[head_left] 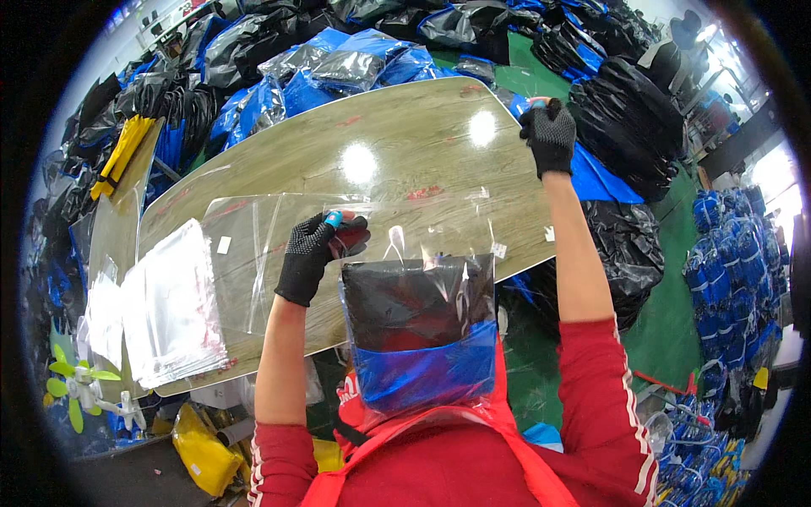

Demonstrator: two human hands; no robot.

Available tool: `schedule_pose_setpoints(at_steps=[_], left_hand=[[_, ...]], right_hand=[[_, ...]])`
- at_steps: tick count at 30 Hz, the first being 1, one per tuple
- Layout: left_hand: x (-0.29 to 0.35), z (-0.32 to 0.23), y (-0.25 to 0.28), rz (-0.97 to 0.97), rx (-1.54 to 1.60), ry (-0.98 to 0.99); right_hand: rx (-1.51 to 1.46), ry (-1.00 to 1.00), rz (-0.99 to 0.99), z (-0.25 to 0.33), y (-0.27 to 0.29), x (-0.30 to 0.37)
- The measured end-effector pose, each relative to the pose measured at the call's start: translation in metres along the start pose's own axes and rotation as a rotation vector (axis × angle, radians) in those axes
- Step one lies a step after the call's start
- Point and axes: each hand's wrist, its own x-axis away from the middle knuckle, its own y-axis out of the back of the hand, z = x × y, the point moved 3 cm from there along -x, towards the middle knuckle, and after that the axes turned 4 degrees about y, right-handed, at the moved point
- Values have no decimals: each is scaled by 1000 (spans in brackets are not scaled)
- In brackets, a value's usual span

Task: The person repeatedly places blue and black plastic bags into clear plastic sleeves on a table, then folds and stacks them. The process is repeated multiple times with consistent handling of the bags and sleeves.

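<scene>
One folded black-and-blue pack (422, 363) in clear wrapping lies right of centre, overlapping the near edge of a wood-grain tabletop (287, 152), close against the person's red shirt (431, 465). Whether the tabletop or the body supports it cannot be told.

Just beyond it to the left, loose clear film (262, 220) spreads over the wood. The left hand (311, 249), in a black dotted glove, lies over this film, fingers half curled; whether its grip pinches the film or merely rests there cannot be told. The right hand (551, 139), gloved alike, reaches to the far right corner, fingers bent inward; whether that grip holds anything is also unclear.

On the left side of the tabletop lies a glossy stack of clear bags (173, 304). Beyond the far edge are heaps of blue and black packs (355, 63); a green floor (667, 287) shows to the right.

The step in hand looks like handling the pack's clear packaging, perhaps with the bagging done or nearly so. The next move seems to call for flattening the film and freeing the right hand to steady the pack.
</scene>
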Motion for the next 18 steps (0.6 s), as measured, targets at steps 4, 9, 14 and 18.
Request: schedule_pose_setpoints(at_steps=[4, 9, 14, 18], left_hand=[[-3, -1, -9, 117, -53, -44], [11, -6, -14, 19, -530, -242], [17, -9, -23, -43, -1008, -413], [11, -6, -18, 130, -481, -297]], right_hand=[[-21, 453, 637, 43, -52, 73], [146, 622, 713, 25, -107, 115], [271, 928, 661, 37, -102, 109], [443, 578, 630, 13, -71, 70]])
